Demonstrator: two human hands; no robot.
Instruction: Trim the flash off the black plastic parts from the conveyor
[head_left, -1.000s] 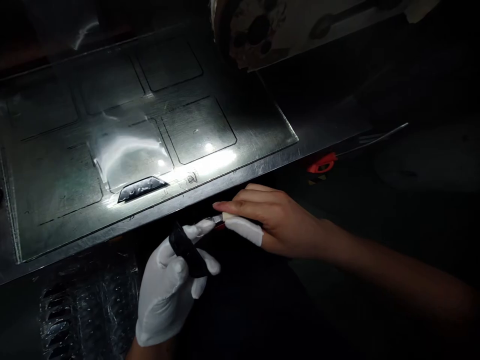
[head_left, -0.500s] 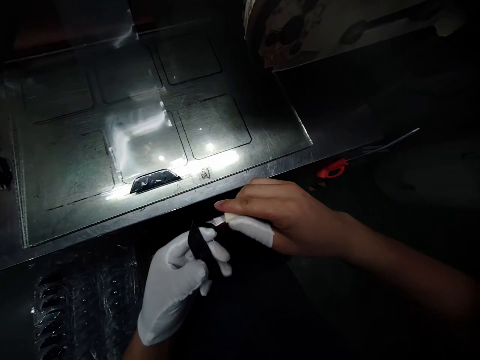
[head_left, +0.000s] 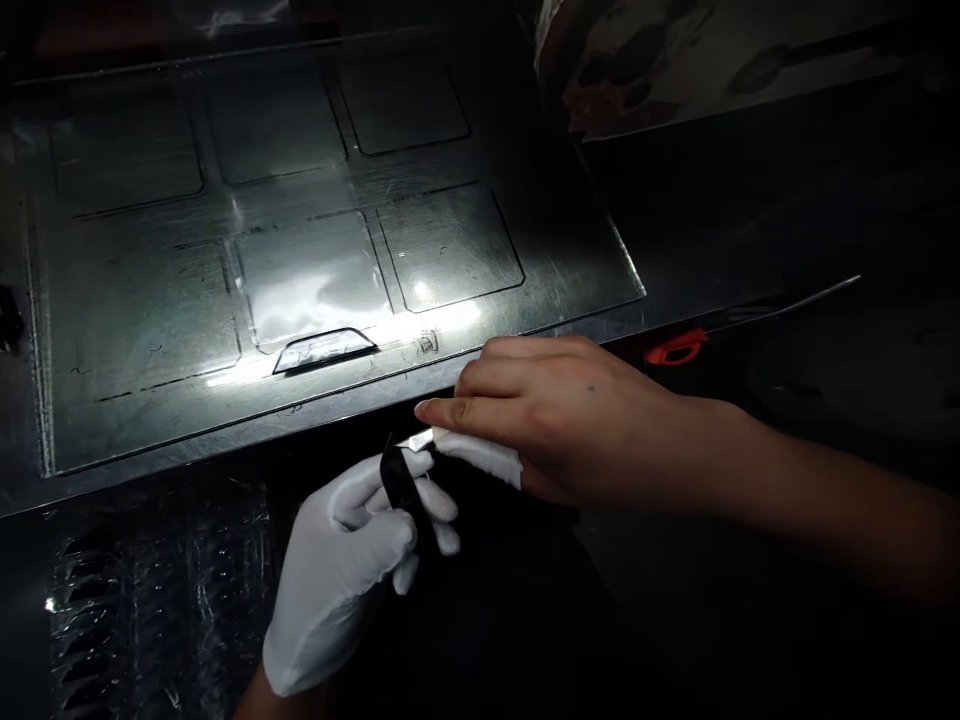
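In a white glove, my left hand pinches a small black strip-like piece between thumb and fingers, below the table edge. My right hand is bare except for a white cover on its thumb. It is closed around a small knife, whose short bright blade points left and meets or nearly meets the black piece's upper end. Fingers hide the knife's handle. On the lit worktop above lies a similar trapezoid piece with a dark rim and a shiny face.
A clear sheet with dark rounded-square outlines covers the metal table. At lower left, a clear plastic tray holds several dark pieces. A red-handled tool with a thin metal shaft lies by the table's right edge. A stained pale object overhangs the top right.
My right hand has moved left with the knife, bringing the blade closer to the black piece's upper end. The view has shifted slightly, and the trapezoid piece now reflects more light.
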